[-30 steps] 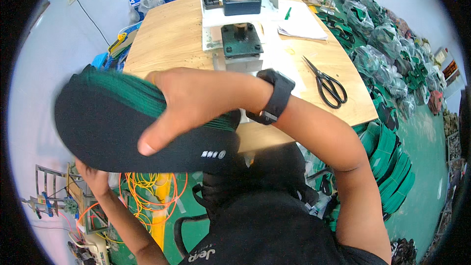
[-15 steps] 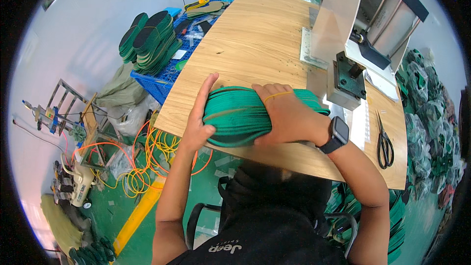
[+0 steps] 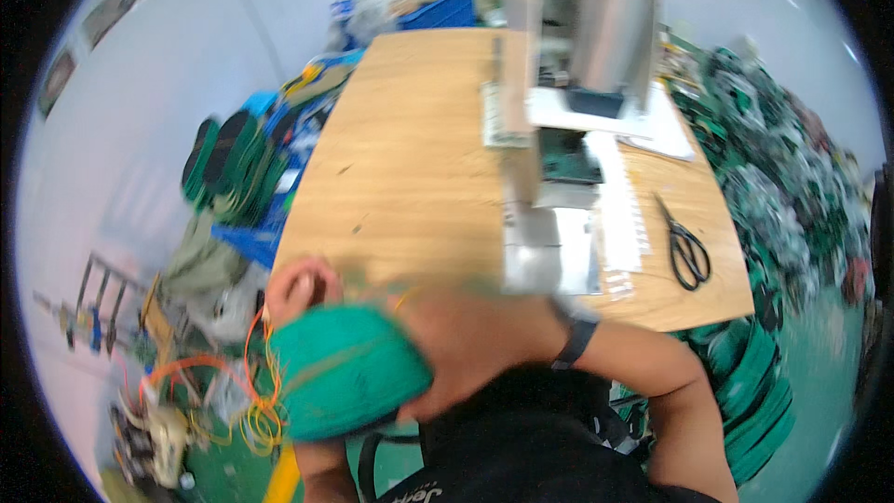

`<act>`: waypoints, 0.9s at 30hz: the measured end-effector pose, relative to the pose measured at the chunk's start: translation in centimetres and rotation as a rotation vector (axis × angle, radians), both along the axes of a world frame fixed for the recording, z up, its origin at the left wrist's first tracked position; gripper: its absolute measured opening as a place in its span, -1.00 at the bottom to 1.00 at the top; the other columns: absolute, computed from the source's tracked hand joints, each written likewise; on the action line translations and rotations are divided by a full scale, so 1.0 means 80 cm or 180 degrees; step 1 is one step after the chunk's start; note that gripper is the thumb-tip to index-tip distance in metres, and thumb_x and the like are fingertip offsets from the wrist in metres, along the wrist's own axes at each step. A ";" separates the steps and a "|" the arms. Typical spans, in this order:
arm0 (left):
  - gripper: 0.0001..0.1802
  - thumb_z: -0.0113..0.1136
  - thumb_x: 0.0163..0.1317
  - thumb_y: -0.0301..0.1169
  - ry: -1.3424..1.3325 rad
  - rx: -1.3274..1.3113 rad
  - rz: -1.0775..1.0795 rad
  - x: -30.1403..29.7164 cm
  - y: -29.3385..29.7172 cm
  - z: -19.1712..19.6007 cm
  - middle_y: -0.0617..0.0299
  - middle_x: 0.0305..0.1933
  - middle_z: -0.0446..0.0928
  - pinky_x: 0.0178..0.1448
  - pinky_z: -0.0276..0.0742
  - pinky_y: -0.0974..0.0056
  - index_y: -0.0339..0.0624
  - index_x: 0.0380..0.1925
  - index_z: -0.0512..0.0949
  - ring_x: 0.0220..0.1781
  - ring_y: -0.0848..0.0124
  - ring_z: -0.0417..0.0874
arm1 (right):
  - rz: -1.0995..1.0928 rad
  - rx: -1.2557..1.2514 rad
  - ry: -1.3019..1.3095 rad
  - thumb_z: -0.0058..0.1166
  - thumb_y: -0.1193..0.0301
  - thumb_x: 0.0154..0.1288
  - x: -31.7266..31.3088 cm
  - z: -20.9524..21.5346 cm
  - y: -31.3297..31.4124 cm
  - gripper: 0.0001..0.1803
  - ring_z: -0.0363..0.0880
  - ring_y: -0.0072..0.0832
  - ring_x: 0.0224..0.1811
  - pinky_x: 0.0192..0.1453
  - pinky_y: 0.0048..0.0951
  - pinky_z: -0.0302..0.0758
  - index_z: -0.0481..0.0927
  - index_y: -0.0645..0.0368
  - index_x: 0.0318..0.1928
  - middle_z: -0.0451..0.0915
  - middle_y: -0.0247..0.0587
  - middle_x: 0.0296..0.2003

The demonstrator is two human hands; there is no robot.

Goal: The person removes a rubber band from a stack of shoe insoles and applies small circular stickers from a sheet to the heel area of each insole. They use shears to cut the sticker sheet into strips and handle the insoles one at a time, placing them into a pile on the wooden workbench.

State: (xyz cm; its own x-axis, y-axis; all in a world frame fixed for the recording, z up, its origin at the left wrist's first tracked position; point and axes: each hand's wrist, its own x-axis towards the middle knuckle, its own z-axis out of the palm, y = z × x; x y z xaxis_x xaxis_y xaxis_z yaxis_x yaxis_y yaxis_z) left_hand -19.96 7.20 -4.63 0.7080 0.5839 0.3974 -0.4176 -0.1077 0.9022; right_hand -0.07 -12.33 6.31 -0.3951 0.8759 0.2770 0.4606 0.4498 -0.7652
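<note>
A thick bundle of green insoles hangs tilted in front of the table's near left edge, smeared by motion. My right hand grips its right end, with fingers wrapped round it and a dark watch on the wrist. A thin yellow band shows by the right fingers; whether it goes round the bundle I cannot tell. My left hand is at the bundle's far left side, fingers curled against it. The bundle hides most of the left palm and wrist.
On the wooden table stands a press with a metal cylinder. Black scissors lie at the right. Stacked insoles rest on a blue crate at left. Bagged green pieces are heaped at right; hoses coil on the floor.
The bundle has come off the tabletop, toward me and to the left, and turned end-on. Both hands moved with it. The whole view has shifted, and the table sits differently in it.
</note>
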 end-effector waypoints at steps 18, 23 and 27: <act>-0.90 0.24 0.20 -0.52 0.1425 -0.0132 -0.2463 0.127 -0.197 0.046 -0.07 -0.16 0.58 0.00 0.53 0.17 -0.30 -0.36 0.51 -0.11 0.22 0.60 | 0.0691 0.0108 0.1868 0.55 0.03 -0.19 0.021 -0.089 -0.164 0.20 0.15 -0.22 0.41 0.46 -0.17 0.05 0.15 0.32 0.38 0.26 0.00 0.31; -0.89 0.22 0.23 -0.46 -0.0402 -0.1154 -0.1723 0.201 -0.234 0.094 -0.02 -0.28 0.58 -0.26 0.53 0.30 -0.26 -0.35 0.50 -0.38 0.35 0.58 | -0.0613 0.0329 0.1065 0.52 0.09 -0.22 0.048 -0.024 -0.213 0.06 0.25 -0.06 0.32 0.36 -0.08 0.18 0.27 0.27 0.28 0.37 0.01 0.17; -0.94 0.17 0.26 -0.47 0.0376 0.0962 -0.1783 0.200 -0.139 0.128 0.07 -0.31 0.60 -0.40 0.45 0.42 -0.22 -0.36 0.54 -0.48 0.40 0.56 | -0.1580 0.0925 -0.0090 0.45 0.20 -0.23 0.052 -0.005 -0.286 -0.05 0.25 0.09 0.29 0.36 -0.01 0.19 0.32 0.23 0.23 0.38 0.04 0.15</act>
State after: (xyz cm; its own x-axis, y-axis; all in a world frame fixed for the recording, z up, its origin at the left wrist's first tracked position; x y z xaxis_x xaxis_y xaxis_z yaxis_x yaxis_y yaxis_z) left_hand -3.96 -3.96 5.59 0.9219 -0.0121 0.3872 -0.3841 -0.1588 0.9095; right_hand 4.07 -35.18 5.88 0.0332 0.8477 0.5295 0.6887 0.3645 -0.6268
